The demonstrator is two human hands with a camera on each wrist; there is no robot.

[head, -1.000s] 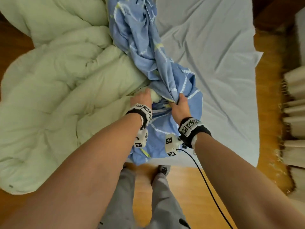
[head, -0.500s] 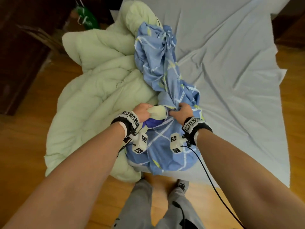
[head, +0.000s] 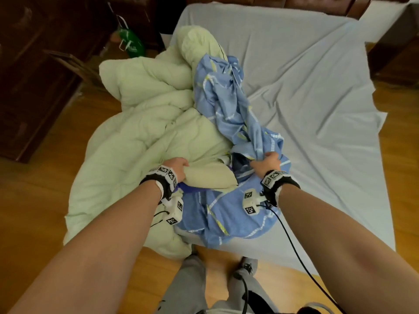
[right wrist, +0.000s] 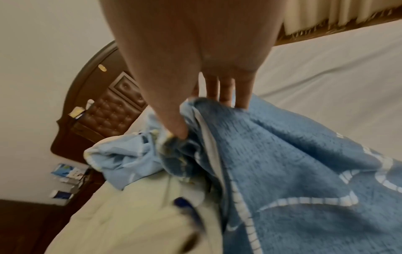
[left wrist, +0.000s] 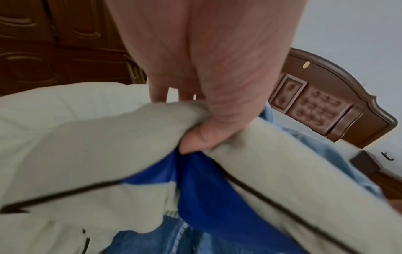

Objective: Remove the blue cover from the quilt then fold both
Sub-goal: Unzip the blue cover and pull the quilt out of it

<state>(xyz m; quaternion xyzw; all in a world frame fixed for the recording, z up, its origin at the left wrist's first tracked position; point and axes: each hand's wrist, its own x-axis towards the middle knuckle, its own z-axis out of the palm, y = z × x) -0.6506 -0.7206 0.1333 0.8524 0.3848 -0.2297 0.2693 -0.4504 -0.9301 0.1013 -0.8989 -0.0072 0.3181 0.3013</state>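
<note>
The blue cover (head: 229, 123) lies bunched down the bed's near middle: thin, limp, likely to snag. My right hand (head: 266, 164) grips its edge; my left hand (head: 179, 168) clutches a corner of the puffy, soft quilt (head: 145, 137) heaped left.

No readable text showed anywhere. The wrist bands (head: 166, 175) and the small white camera blocks (head: 250, 201) carried only black-and-white square marker patterns — no letters or numbers. The boxes (right wrist: 67, 172) by the headboard (right wrist: 113, 110) bore blue print — too blurred to make out.
</note>
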